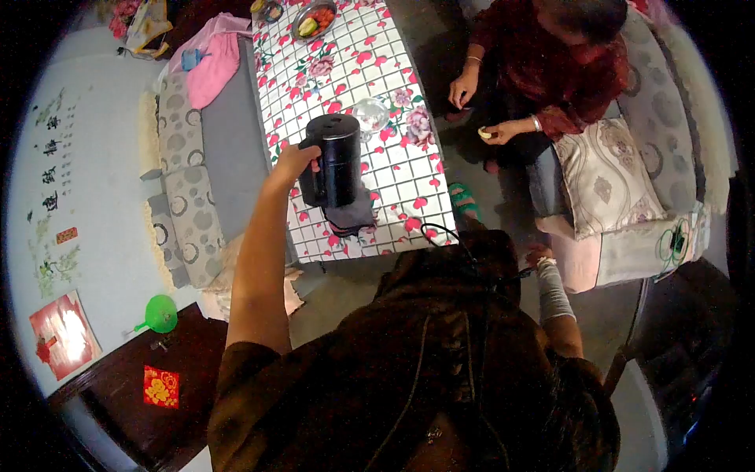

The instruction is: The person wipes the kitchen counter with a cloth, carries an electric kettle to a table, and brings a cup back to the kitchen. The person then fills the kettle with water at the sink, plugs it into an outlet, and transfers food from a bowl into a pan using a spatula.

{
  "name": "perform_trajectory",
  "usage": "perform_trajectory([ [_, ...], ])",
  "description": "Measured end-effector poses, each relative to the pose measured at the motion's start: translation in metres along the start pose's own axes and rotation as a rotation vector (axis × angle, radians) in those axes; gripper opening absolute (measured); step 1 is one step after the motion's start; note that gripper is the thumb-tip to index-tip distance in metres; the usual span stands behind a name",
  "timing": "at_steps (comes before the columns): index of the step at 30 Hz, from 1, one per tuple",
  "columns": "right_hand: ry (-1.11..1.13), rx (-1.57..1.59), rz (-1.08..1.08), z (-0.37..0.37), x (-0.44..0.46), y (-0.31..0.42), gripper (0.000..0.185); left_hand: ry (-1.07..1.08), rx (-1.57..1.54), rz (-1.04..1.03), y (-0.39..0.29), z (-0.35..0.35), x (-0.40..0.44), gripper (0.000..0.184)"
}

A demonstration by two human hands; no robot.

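Note:
My left hand is closed around the handle of a black kettle. The kettle looks upright over the patterned tablecloth; whether its base touches the table I cannot tell. A clear glass cup stands just beyond the kettle, on its right. Dark folded cloth lies on the table by the kettle's base. My right hand hangs low at my side, near the sofa's end, below a white wrap on the forearm. Its fingers are too small and dark to make out.
A metal plate of cut food sits at the table's far end. Across from the table's right edge, a person sits on a sofa beside a cushion. Another sofa with pink cloth runs along the left.

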State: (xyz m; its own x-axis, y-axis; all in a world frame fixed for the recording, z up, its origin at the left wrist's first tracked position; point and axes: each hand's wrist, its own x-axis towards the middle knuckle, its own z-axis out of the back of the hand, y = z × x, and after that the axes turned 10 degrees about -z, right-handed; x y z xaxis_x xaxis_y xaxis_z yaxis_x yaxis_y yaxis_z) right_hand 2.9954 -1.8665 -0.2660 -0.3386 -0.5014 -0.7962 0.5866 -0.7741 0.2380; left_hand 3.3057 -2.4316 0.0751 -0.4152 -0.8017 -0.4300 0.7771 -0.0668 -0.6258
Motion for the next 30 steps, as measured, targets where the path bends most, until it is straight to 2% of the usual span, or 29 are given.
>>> perform_trajectory([
  [1,-0.028,0.020,0.014,-0.003,-0.006,0.001,0.026,-0.001,0.000,0.000,0.017,0.000,-0.009,0.024],
  [3,-0.120,0.009,0.003,-0.027,-0.031,-0.007,0.023,-0.046,-0.465,-0.100,0.037,-0.021,-0.028,0.026],
  [5,-0.065,-0.324,-0.055,-0.046,-0.051,-0.005,0.024,0.022,-0.367,-0.111,0.039,-0.017,-0.043,0.024],
  [7,-0.090,-0.446,-0.076,-0.066,-0.084,-0.006,0.022,0.050,-0.464,0.109,0.031,-0.027,-0.078,0.026],
  [8,-0.110,-0.508,-0.082,-0.073,-0.102,-0.007,0.021,0.158,-0.535,-0.087,0.041,-0.028,-0.090,0.029],
  [9,-0.137,-0.573,-0.088,-0.080,-0.122,-0.005,0.020,0.187,-0.545,-0.039,0.047,-0.034,-0.091,0.033],
  [11,-0.021,-0.591,-0.187,-0.095,-0.166,0.004,0.019,0.219,-0.596,0.083,0.049,-0.048,-0.107,0.037],
  [13,0.238,-0.493,-0.391,-0.105,-0.206,0.016,0.028,0.274,-0.603,0.109,0.045,-0.069,-0.128,0.041],
  [15,0.246,-0.414,-0.389,-0.141,-0.228,-0.008,0.035,0.305,-0.629,0.095,0.030,-0.099,-0.154,0.039],
  [16,0.249,-0.522,-0.380,-0.161,-0.245,-0.014,0.041,0.342,-0.648,0.087,0.023,-0.112,-0.165,0.038],
  [17,0.181,-0.317,-0.413,-0.188,-0.257,-0.035,0.039,0.402,-0.669,0.075,0.013,-0.133,-0.174,0.037],
  [18,0.175,-0.277,-0.482,-0.196,-0.281,-0.051,0.039,0.461,-0.629,0.080,-0.001,-0.153,-0.185,0.038],
  [19,0.044,-0.028,-0.577,-0.202,-0.301,-0.063,0.033,0.516,-0.584,0.080,-0.013,-0.172,-0.199,0.040],
  [20,-0.099,0.214,-0.656,-0.204,-0.312,-0.067,0.028,0.668,-0.533,0.077,-0.016,-0.190,-0.205,0.041],
  [21,-0.251,0.451,-0.720,-0.195,-0.321,-0.065,0.024,0.686,-0.417,-0.063,-0.045,-0.211,-0.226,0.041],
  [23,-0.569,0.909,-0.807,-0.185,-0.331,-0.080,0.023,0.722,-0.313,-0.103,-0.082,-0.259,-0.259,0.041],
  [25,-0.621,1.511,-0.642,-0.180,-0.333,-0.120,0.020,0.821,-0.290,-0.154,-0.132,-0.306,-0.301,0.039],
  [27,-0.790,1.554,-0.365,-0.114,-0.373,-0.125,0.015,0.943,-0.365,-0.246,-0.168,-0.366,-0.335,0.038],
  [29,-0.960,1.474,-0.262,-0.071,-0.407,-0.147,0.014,1.020,-0.352,-0.323,-0.208,-0.428,-0.369,0.037],
  [30,-1.022,1.339,-0.279,-0.038,-0.441,-0.153,0.014,1.026,-0.283,-0.401,-0.232,-0.453,-0.396,0.036],
])
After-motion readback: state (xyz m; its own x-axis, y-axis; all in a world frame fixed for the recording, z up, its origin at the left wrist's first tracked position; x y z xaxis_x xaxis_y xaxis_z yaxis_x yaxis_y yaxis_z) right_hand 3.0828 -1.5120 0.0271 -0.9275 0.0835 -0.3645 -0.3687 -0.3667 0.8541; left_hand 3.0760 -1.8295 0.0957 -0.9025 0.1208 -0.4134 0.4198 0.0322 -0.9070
